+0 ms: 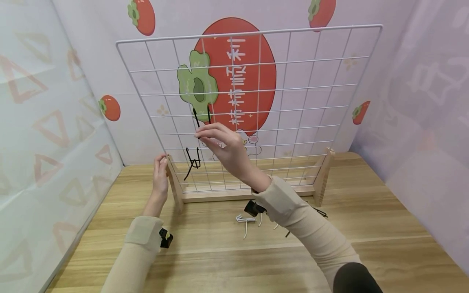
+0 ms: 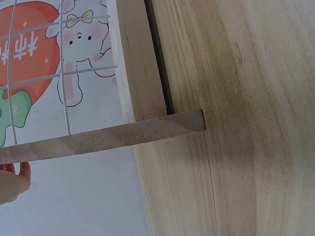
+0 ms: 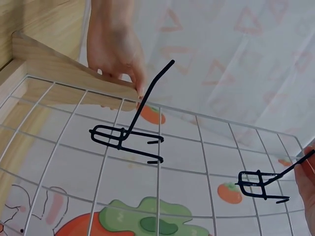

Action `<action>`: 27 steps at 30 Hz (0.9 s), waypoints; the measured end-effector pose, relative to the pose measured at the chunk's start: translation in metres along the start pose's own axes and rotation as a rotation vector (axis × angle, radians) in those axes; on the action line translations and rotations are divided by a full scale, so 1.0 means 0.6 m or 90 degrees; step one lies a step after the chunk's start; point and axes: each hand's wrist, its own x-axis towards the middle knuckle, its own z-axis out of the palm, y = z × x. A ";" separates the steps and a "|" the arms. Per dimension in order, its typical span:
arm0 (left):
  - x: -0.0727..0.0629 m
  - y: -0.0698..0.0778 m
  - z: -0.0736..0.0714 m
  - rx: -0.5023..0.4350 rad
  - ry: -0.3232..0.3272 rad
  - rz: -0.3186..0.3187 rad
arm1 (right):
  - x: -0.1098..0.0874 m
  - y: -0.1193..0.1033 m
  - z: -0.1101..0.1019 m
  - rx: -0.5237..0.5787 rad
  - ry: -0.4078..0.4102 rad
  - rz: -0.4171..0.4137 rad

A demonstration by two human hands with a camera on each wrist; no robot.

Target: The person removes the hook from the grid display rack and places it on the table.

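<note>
A white wire grid panel (image 1: 249, 33) stands leaning back in a wooden stand. My left hand (image 1: 160, 179) grips the top of the stand's left wooden side piece (image 1: 175, 185), thumb and fingers on either side (image 3: 115, 54). Higher up, my right hand (image 1: 229, 148) pinches the arm of a black hook (image 3: 262, 185), its two prongs at the grid wires; whether they are seated I cannot tell. A second black hook (image 1: 195, 163) hangs on the grid below it, its arm sticking outward. Only fingertips of the right hand (image 3: 307, 184) show in the right wrist view.
White hooks (image 1: 245, 219) lie on the wooden table (image 1: 205, 260) before the stand, partly behind my right forearm. A dark hook (image 1: 321, 212) lies beyond that sleeve. Behind the grid hangs a printed backdrop (image 1: 293, 16); a light curtain (image 1: 55, 162) rises at the left.
</note>
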 end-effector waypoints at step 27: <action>-0.001 0.002 0.001 -0.001 -0.002 -0.002 | -0.036 -0.012 -0.018 -0.003 -0.007 0.011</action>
